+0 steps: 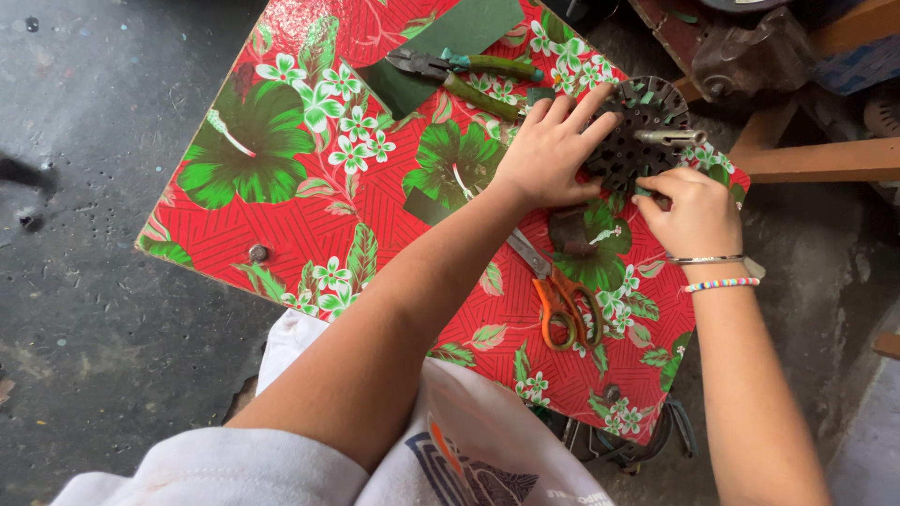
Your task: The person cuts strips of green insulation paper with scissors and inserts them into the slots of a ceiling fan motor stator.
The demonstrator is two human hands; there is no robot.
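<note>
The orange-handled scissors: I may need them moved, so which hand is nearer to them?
Left. The left hand rests on the round metal part, just above the scissors blades; the right hand is off to their right, farther away.

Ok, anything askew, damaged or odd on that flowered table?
Nothing looks spilled or broken. The left hand steadies a round slotted metal part; the right hand works at its edge. Scissors and pliers lie loose on the flowered table.

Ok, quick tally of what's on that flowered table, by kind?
Pliers: 1
Scissors: 1
Round slotted metal core, under both hands: 1
Green sheet pieces: 2
Small dark block: 1
Total: 6
</note>
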